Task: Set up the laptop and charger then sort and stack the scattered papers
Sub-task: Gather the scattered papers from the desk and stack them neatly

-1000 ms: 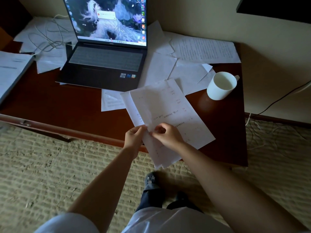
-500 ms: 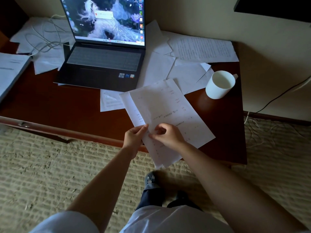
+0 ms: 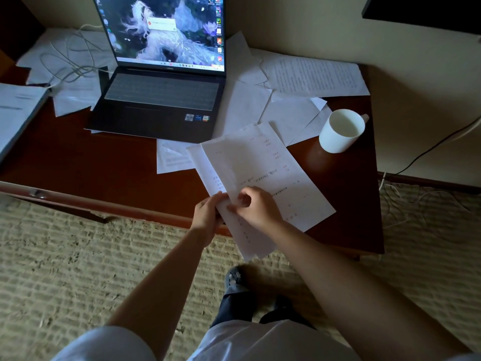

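standing at the desk, we hold a small sheaf of printed sheets above its front edge, tilted so the far end reaches toward the laptop and the near end hangs past the desk over the carpet. our left hand grips the sheaf's left edge, fingers curled round it. our right hand pinches the top sheet near that same edge, thumb and fingers bent onto the paper; the two hands almost touch. at least two sheets show, the lower one peeking out on the left.

the laptop sits open at the back of the desk, screen lit. a white cable loops over loose papers to its left, running to the laptop's left side. more loose sheets lie scattered to the right of the laptop, overlapping, and one sheet sticks out from under its front edge. a white mug stands on the right part of the desk, just beside those sheets. another stack of paper lies at the far left edge.
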